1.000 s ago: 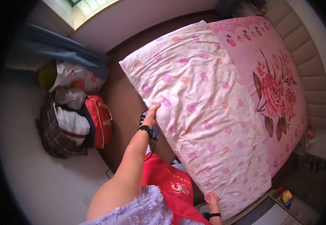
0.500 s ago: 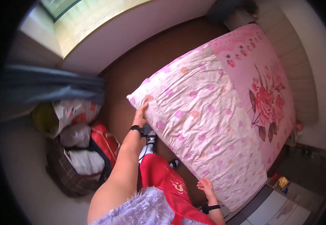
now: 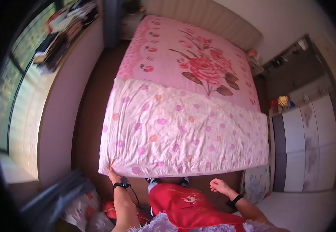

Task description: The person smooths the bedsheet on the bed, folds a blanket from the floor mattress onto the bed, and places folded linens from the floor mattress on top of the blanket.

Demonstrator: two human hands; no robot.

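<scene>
A white quilt [image 3: 172,131] with pink and orange dots lies wrinkled across the foot half of the bed. My left hand [image 3: 114,176] grips the quilt at its near left corner, and creases run up from the fingers. Off the quilt's near edge, to the right, my right hand [image 3: 219,186] hangs in the air with its fingers curled in, holding nothing visible. Beyond the quilt, a pink sheet [image 3: 164,50] with a large flower print covers the head half of the bed.
A window sill [image 3: 46,92] with a pile of folded clothes [image 3: 61,40] runs along the left. Bags [image 3: 83,205] and a blue curtain [image 3: 56,197] are at the lower left. A cabinet [image 3: 297,150] stands right of the bed, and a padded headboard [image 3: 210,21] is at the far end.
The view has swung round so the bed now lies straight ahead. My left hand stays by the quilt's left corner and now grips it; my right hand has moved away from the quilt edge.
</scene>
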